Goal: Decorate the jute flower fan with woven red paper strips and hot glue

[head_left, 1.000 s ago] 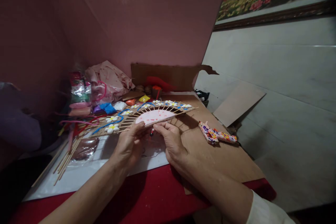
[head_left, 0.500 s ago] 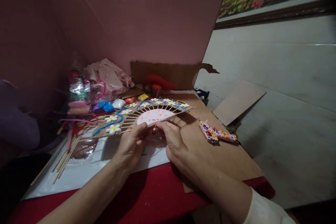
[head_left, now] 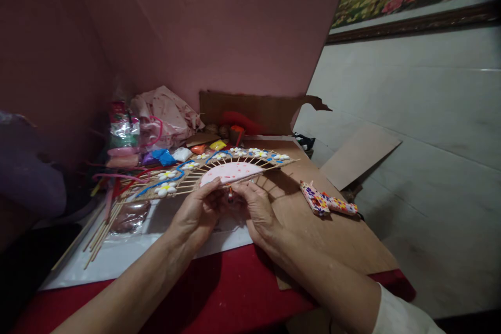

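Observation:
A handmade fan [head_left: 230, 171] of thin sticks is held above the table, its curved outer band carrying white flowers with yellow centres, a wavy blue strip and blue dots. Pink spotted fabric covers its half-round middle. My left hand [head_left: 198, 211] is closed on the fan's lower edge, left of centre. Close beside it, my right hand [head_left: 258, 209] pinches the same edge right of centre. Between the two hands hangs a small dark and orange beaded piece [head_left: 230, 194], too small to make out fully. Some fingertips are hidden behind the fan.
Loose wooden sticks [head_left: 100, 232] and a clear plastic packet [head_left: 131, 219] lie at left on a white sheet [head_left: 74, 271]. Coloured clay packets [head_left: 162, 156] and crumpled pink cloth [head_left: 168, 115] sit behind. A flower-patterned glue gun [head_left: 329, 202] rests on brown cardboard [head_left: 332, 245] at right.
The view has shifted slightly, moving the surroundings a little to the right in the picture. The fan is tilted somewhat flatter, and both hands keep hold of its lower edge.

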A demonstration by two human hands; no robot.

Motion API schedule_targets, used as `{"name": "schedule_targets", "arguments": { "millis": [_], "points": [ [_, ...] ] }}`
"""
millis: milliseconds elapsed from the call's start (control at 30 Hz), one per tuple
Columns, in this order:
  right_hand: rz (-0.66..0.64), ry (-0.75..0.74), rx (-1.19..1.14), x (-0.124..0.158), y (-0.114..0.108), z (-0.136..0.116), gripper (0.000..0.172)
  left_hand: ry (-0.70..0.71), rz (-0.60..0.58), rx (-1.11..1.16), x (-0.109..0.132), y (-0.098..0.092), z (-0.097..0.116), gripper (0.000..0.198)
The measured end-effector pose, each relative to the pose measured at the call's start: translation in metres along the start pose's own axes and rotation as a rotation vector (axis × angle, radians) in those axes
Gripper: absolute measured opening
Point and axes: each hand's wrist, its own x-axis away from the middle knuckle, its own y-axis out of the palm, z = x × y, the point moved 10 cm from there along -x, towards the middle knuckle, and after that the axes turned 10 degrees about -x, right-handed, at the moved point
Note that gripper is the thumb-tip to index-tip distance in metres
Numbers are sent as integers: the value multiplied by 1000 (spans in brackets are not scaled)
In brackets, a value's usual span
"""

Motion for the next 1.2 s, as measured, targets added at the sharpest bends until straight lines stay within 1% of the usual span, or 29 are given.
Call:
{"name": "schedule_targets", "arguments": {
  "millis": [67, 200, 367, 533, 633, 767, 900, 967, 1067, 1200],
  "points": [
    [2, 6, 10, 0, 0, 0, 12, -18, -15, 7, 0, 1, 0, 10],
    [14, 10, 34, -2, -3, 2, 10, -54, 9, 34, -1, -4, -2, 11],
    [-9, 65, 23, -5, -5, 13, 9, -97, 7, 34, -2, -6, -4, 14],
    [10, 105, 39, -10, -11, 21, 11, -103, 32, 33, -2, -7, -2, 13],
    [13, 106, 50, -10, -11, 20, 13, -103, 40, 28, -1, -6, 0, 14],
    [-10, 101, 42, -6, -3, 15, 18, -94, 54, 33, 1, -6, 4, 14],
    [-21, 98, 44, -5, 1, 12, 14, -98, 77, 41, 2, -9, 3, 9],
    [-21, 98, 46, -5, 0, 11, 14, -111, 83, 36, 1, -11, 1, 11],
    [-22, 98, 42, -6, -1, 12, 18, -121, 81, 30, -1, -12, -1, 13],
    [-35, 114, 35, -6, 0, 13, 25, -99, 88, 6, 0, -12, 4, 13]
  ]
}}
